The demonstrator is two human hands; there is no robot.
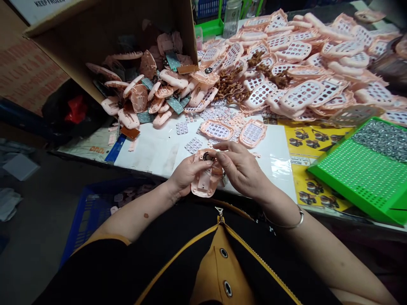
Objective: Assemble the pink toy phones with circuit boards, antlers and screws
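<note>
My left hand (185, 174) is closed around a pink plastic shell half (204, 186), its hollow inside facing up. A small dark round part, seemingly a speaker (207, 156), sits in the shell's upper end, with my left thumb beside it. My right hand (238, 166) bends over the shell's upper right side, thumb and fingers pinched together near the round part. Whatever those fingertips hold is hidden. Just beyond my hands lie two pink shells with button pads, one on the left (216, 130) and one on the right (253, 133).
A cardboard box (60, 46) on its side spills pink shells and circuit boards (173, 61). More pink grid-front shells (300, 95) are heaped at the back right. A green tray (356, 178) of screws stands at the right. Below the table's left edge is a blue crate (81, 224).
</note>
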